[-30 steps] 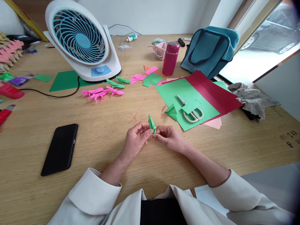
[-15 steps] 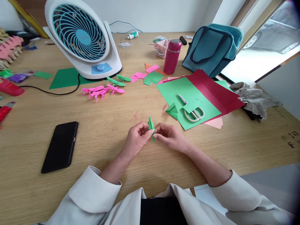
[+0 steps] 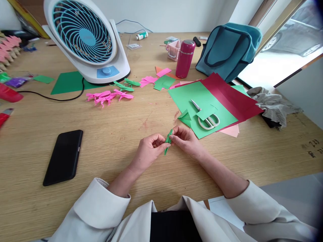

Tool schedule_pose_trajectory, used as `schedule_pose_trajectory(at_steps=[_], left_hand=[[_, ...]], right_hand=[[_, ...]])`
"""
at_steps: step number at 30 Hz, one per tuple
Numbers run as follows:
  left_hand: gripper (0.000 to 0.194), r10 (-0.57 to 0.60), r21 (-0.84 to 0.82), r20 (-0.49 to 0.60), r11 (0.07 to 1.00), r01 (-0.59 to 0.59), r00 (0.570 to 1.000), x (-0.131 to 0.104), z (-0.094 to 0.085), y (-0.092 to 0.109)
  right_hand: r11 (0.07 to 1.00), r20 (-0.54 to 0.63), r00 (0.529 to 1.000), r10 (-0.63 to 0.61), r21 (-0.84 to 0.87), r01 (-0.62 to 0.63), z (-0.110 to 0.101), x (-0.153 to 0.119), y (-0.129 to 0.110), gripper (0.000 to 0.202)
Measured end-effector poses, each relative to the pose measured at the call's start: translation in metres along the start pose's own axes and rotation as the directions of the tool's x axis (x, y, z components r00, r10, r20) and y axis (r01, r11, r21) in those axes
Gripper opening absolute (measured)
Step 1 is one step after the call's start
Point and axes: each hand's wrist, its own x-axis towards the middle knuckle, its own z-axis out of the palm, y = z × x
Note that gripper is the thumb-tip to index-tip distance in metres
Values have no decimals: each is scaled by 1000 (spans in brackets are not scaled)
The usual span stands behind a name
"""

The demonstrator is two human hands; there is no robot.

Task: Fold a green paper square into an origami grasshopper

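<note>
A small green folded paper piece (image 3: 168,138), narrow and pointed, is pinched between my two hands above the table. My left hand (image 3: 150,149) grips its lower part between thumb and fingers. On its upper right side, my right hand (image 3: 185,140) holds it with thumb and forefinger. Just beyond my right hand lies a green folded triangle (image 3: 185,117), beside light green sheets (image 3: 179,95) and dark red sheets (image 3: 227,97). Scissors (image 3: 208,121) rest on the green sheet, partly under a small green paper piece (image 3: 206,112).
Pink folded paper figures (image 3: 106,97) and green ones (image 3: 123,86) lie ahead to the left, before a white fan (image 3: 87,37). A black phone (image 3: 63,158) is at left. Farther back stand a magenta flask (image 3: 186,58) and a teal bag (image 3: 228,50); a grey cloth (image 3: 274,102) lies at right.
The green folded paper has shifted slightly right and now leans the other way, its top toward the right. My right thumb and forefinger have moved up onto its upper part.
</note>
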Motion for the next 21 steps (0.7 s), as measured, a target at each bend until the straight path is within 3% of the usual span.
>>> schedule_pose_trajectory(at_steps=[12, 21], left_hand=[[13, 44, 142, -149, 990, -22, 988, -2, 2, 2], [17, 82, 214, -109, 975, -57, 991, -3, -4, 9]], right_hand=[[995, -17, 997, -70, -67, 69, 6, -4, 1, 37], [998, -32, 999, -30, -54, 28, 3, -2, -1, 45]])
